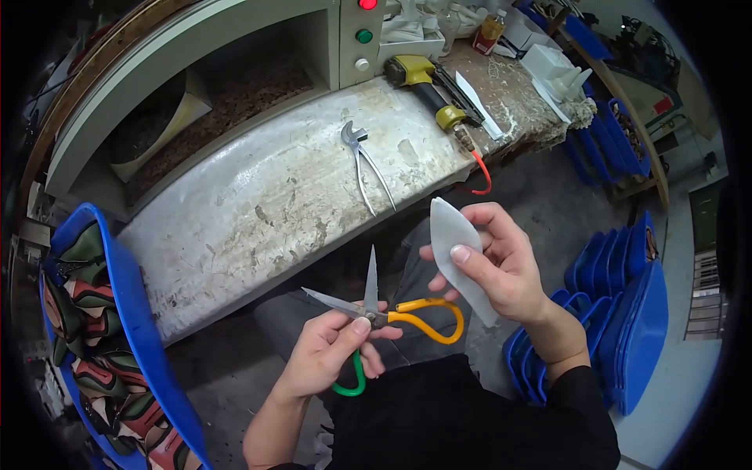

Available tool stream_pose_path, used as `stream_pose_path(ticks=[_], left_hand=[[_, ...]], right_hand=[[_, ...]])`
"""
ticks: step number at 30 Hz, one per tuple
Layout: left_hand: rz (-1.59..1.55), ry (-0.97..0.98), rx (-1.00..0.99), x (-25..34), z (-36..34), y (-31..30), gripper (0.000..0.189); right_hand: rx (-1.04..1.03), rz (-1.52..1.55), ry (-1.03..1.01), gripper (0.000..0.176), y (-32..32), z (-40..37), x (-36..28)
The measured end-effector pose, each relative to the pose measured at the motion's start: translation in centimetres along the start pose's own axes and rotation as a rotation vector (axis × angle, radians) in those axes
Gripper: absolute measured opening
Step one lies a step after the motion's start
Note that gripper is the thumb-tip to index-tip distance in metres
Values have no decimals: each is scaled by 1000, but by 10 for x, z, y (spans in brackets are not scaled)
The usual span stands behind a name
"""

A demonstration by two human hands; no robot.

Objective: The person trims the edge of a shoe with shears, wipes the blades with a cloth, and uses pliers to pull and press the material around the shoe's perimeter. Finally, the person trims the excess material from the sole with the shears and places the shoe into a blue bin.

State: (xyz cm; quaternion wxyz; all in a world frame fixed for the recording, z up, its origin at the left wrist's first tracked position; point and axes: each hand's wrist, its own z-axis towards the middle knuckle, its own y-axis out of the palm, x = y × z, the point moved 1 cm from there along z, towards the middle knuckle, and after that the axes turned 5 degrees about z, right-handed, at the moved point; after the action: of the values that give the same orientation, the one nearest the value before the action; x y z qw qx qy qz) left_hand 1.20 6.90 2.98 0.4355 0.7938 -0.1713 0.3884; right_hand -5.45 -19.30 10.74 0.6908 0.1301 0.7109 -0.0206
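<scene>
My left hand (333, 348) is closed around the pivot of a pair of scissors (377, 319), one handle orange and the other green. The scissor blades are spread apart and point up and away from me. To the right, my right hand (505, 274) pinches a thin white leaf-shaped piece (448, 231), its thumb pressed on the front face. The piece looks like layered sheets and curves a little. Both hands are held above my lap, in front of the workbench (235, 235).
On the bench lie metal pincers (357, 149) and a yellow-black air stapler (431, 92) with a red hose (487, 176). A blue bin (129, 313) of shoe uppers (102, 376) stands left. Blue bins (638, 337) are stacked right. A machine opening (235, 86) is behind.
</scene>
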Motion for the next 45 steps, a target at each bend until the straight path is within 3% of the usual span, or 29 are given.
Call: stream_pose_path(ticks=[3,7,9,12,17,22,33,40,42,45], left_hand=[[51,-55,32,1,3,3,32],[167,-121,8,8,6,0,32],[152,-125,0,6,7,-1,31],[117,-108,-5,5,10,-3,31],[158,-135,-5,10,11,-3,28],[161,-148,17,8,12,-7,26],[207,-136,34,6,12,-7,25],[196,-134,54,6,13,-5,25],[169,-123,75,10,14,-5,25],[161,-100,97,10,14,-5,25]], right_hand=[[-33,-49,-67,38,-11,2,11],[-138,-721,-638,35,0,10,21],[-161,-745,-675,34,13,7,32],[-338,-825,-590,37,21,6,42],[-408,-1073,-529,34,27,0,42],[-315,-882,-605,31,21,22,51],[-343,-951,-636,29,30,12,60],[-236,-988,-690,25,23,25,62],[-14,-728,-486,19,13,35,54],[1,-600,-435,16,22,20,58]])
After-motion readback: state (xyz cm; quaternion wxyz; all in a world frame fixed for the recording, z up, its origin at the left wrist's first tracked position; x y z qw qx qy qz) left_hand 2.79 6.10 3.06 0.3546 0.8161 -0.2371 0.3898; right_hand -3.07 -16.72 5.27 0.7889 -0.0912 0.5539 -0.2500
